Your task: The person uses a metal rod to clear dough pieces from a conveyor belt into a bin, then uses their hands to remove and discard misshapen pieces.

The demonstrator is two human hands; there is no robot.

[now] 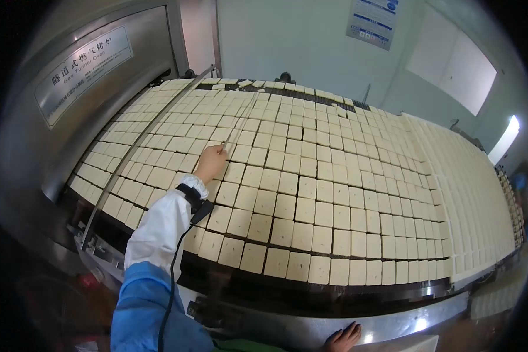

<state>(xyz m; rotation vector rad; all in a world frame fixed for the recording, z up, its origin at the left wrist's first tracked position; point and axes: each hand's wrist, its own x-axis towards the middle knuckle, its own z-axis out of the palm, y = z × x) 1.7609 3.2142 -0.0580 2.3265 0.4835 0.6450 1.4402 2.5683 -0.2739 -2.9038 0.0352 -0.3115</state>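
My left hand (212, 162), at the end of a white sleeve with a black strap and camera-like device at the wrist, is closed around a long thin stick (240, 120). The stick slants up and away over rows of pale square dough pieces (285, 203) on a dark conveyor belt. Many pieces carry small dark marks. Down at the lower edge of the view, my right hand (344, 338) lies with its fingers flat on the metal side rail (393, 325) and holds nothing.
A steel gas tunnel oven (108, 70) stands at the left, with a thin metal bar (136, 144) crossing the belt before it. Uneven dough pieces lie along the belt's far edge. At the right, a pale ridged section (466, 193) adjoins the rows. A black cable (173, 281) runs along my left arm.
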